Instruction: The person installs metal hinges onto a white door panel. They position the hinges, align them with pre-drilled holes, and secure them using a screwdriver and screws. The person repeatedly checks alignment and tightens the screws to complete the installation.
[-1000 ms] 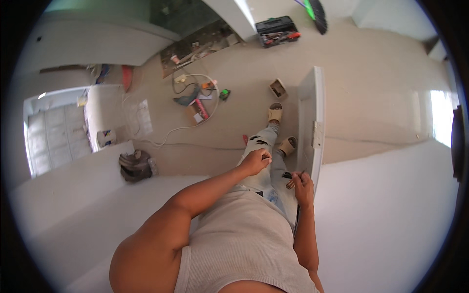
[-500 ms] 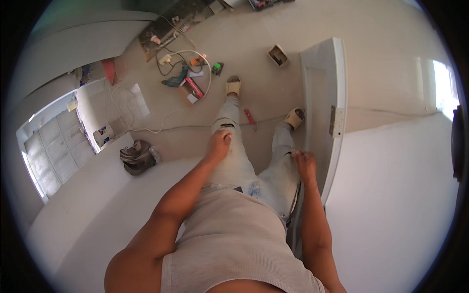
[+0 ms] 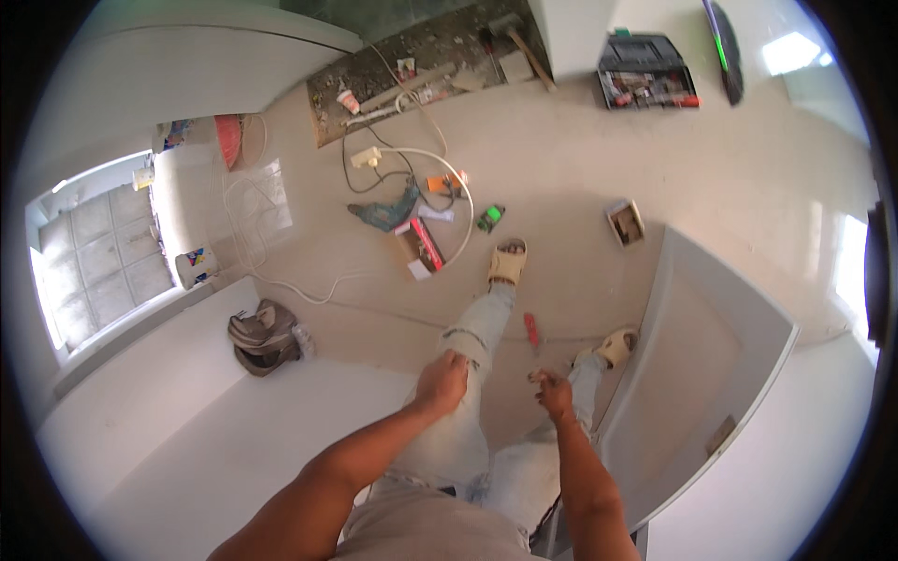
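My left hand (image 3: 444, 381) is closed over the left leg of my pale, ripped jeans (image 3: 472, 341), near the knee. Whatever its curled fingers hold, if anything, is hidden. My right hand (image 3: 554, 393) hovers above the gap between my legs, fingers pinched together, perhaps on something too small to name. On the floor beyond it lies a red-handled tool (image 3: 532, 330), between my sandalled feet. A pale door (image 3: 697, 337) with a metal lock fitting (image 3: 720, 435) at its edge stands just right of my right leg.
Ahead lie a teal power drill (image 3: 383, 213), an open cardboard box (image 3: 418, 248), a green and black device (image 3: 491, 218) and a power strip (image 3: 366, 157) with cables. Farther right are a small box (image 3: 625, 224) and an open toolbox (image 3: 645, 79). A brown bag (image 3: 265, 337) sits at left.
The view has tilted toward the far floor, bringing the toolbox and a hammer into sight. My right hand has left my right thigh and moved inward; the left stays by the knee.
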Demonstrator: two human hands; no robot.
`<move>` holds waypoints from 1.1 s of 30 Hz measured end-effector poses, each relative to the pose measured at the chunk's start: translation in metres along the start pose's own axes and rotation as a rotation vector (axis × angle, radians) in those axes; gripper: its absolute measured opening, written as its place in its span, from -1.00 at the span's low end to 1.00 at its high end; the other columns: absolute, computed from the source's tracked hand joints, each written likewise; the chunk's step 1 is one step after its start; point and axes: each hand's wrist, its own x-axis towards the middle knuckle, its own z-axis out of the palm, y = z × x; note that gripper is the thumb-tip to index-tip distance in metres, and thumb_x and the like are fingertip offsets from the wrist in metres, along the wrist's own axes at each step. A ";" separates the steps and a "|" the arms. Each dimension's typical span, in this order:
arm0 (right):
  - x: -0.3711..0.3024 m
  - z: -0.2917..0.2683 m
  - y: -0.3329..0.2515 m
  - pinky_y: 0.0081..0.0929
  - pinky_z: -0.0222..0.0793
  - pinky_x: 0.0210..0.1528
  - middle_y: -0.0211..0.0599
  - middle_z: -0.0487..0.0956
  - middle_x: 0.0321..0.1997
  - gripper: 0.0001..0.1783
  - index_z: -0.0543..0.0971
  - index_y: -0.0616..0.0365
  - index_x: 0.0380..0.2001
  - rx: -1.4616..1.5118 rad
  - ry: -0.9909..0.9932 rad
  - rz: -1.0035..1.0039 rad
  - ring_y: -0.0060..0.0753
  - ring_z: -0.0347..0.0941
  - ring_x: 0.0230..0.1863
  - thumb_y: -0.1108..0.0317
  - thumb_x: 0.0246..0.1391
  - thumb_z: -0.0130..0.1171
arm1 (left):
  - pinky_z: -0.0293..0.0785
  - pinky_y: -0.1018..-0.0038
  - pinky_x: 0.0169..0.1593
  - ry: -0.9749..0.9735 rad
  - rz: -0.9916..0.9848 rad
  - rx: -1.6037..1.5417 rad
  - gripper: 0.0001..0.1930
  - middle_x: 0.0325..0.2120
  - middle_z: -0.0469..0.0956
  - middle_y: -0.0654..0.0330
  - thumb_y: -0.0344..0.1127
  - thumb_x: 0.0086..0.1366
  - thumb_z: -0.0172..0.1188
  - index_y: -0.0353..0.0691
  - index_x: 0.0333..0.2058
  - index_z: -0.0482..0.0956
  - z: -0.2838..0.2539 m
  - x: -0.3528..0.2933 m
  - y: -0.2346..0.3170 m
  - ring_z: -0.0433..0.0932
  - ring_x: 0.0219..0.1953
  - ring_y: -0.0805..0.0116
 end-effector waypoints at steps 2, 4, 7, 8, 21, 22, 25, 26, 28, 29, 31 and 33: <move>0.019 0.020 -0.042 -0.48 0.42 -0.56 -0.35 0.55 -0.41 -0.61 0.56 0.23 0.06 0.144 -0.001 0.145 -0.48 0.52 -0.56 0.22 0.28 0.13 | 0.49 0.04 -0.20 -0.024 -0.033 -0.029 -0.83 -0.28 0.48 0.00 -0.24 0.36 0.05 -0.22 -0.24 0.48 -0.004 0.009 -0.011 0.55 -0.27 -0.10; 0.033 0.033 -0.093 -0.52 0.38 -0.64 -0.35 0.53 -0.43 -0.61 0.55 0.22 0.08 0.189 0.000 0.224 -0.49 0.50 -0.63 0.24 0.28 0.12 | 0.50 0.05 -0.18 -0.071 -0.064 -0.057 -0.82 -0.23 0.49 0.03 -0.24 0.36 0.06 -0.21 -0.21 0.48 -0.009 0.014 -0.018 0.56 -0.26 -0.08; 0.074 0.038 -0.144 -0.52 0.40 -0.61 -0.32 0.53 -0.42 -0.65 0.57 0.17 0.05 0.076 0.003 0.227 -0.49 0.51 -0.61 0.27 0.28 0.12 | 0.52 0.09 -0.17 -0.089 -0.045 -0.155 -0.81 -0.22 0.49 0.03 -0.24 0.35 0.06 -0.22 -0.18 0.47 -0.018 0.018 -0.025 0.57 -0.24 -0.05; 0.097 0.032 -0.136 -0.54 0.41 -0.59 -0.33 0.52 -0.43 -0.68 0.60 0.15 0.03 -0.128 0.028 0.023 -0.50 0.52 -0.59 0.31 0.26 0.13 | 0.54 0.12 -0.18 -0.122 -0.021 -0.147 -0.78 -0.22 0.49 0.03 -0.23 0.36 0.06 -0.23 -0.15 0.48 -0.019 0.023 -0.027 0.58 -0.24 -0.03; 0.309 -0.177 -0.367 -0.10 0.49 -0.03 0.08 0.62 -0.09 -0.69 0.59 0.19 -0.12 -1.328 0.348 -0.489 0.10 0.58 -0.09 0.41 0.12 -0.03 | 0.51 0.08 -0.17 -0.030 -0.211 -0.423 -0.81 -0.18 0.48 0.01 -0.26 0.35 0.06 -0.16 -0.13 0.48 -0.065 0.052 -0.061 0.58 -0.23 -0.07; 0.315 -0.169 -0.398 -0.07 0.48 -0.02 0.14 0.61 -0.10 -0.69 0.58 0.19 -0.12 -1.222 0.491 -0.349 0.13 0.57 -0.08 0.41 0.11 -0.03 | 0.50 0.07 -0.16 0.002 -0.252 -0.462 -0.81 -0.19 0.48 0.02 -0.25 0.36 0.06 -0.17 -0.13 0.48 -0.068 0.052 -0.061 0.56 -0.23 -0.09; 0.316 -0.145 -0.476 -0.02 0.46 0.02 0.29 0.58 -0.10 -0.68 0.56 0.22 -0.11 -1.065 0.768 -0.106 0.19 0.56 -0.05 0.38 0.09 -0.03 | 0.48 0.05 -0.16 0.027 -0.375 -0.543 -0.81 -0.23 0.48 0.00 -0.25 0.36 0.06 -0.19 -0.15 0.49 -0.080 0.064 -0.051 0.54 -0.24 -0.12; 0.334 -0.139 -0.489 0.00 0.45 0.04 0.33 0.57 -0.10 -0.67 0.56 0.23 -0.11 -1.033 0.827 -0.064 0.21 0.55 -0.04 0.36 0.09 -0.03 | 0.47 0.05 -0.17 0.032 -0.425 -0.556 -0.82 -0.24 0.48 -0.01 -0.25 0.36 0.06 -0.19 -0.15 0.49 -0.085 0.074 -0.049 0.54 -0.25 -0.12; 0.386 -0.135 -0.478 0.00 0.43 0.08 0.30 0.57 -0.07 -0.64 0.56 0.22 -0.09 -1.141 0.568 -0.100 0.20 0.54 0.01 0.29 0.09 0.01 | 0.47 0.03 -0.18 0.045 -0.458 -0.572 -0.82 -0.26 0.48 -0.03 -0.27 0.35 0.07 -0.19 -0.16 0.50 -0.087 0.086 -0.035 0.54 -0.26 -0.14; 0.408 -0.128 -0.470 0.00 0.42 0.10 0.28 0.57 -0.05 -0.63 0.56 0.22 -0.09 -1.191 0.428 -0.115 0.20 0.53 0.03 0.25 0.09 0.03 | 0.47 0.03 -0.19 0.048 -0.481 -0.580 -0.82 -0.27 0.48 -0.04 -0.27 0.35 0.08 -0.19 -0.16 0.50 -0.087 0.090 -0.025 0.54 -0.26 -0.14; 0.475 -0.091 -0.462 -0.02 0.41 0.12 0.18 0.58 -0.01 -0.60 0.58 0.19 -0.12 -1.305 0.266 -0.231 0.18 0.50 0.08 0.16 0.07 0.08 | 0.48 0.04 -0.19 0.024 -0.552 -0.597 -0.83 -0.26 0.50 -0.02 -0.29 0.33 0.09 -0.17 -0.16 0.50 -0.089 0.099 -0.006 0.55 -0.24 -0.13; 0.527 -0.034 -0.491 -0.02 0.42 0.12 0.09 0.57 0.05 -0.60 0.57 0.14 -0.11 -1.307 0.141 -0.239 0.15 0.47 0.12 0.11 0.09 0.10 | 0.49 0.04 -0.19 -0.014 -0.634 -0.602 -0.83 -0.25 0.51 -0.02 -0.30 0.31 0.10 -0.16 -0.16 0.51 -0.093 0.100 0.007 0.55 -0.22 -0.14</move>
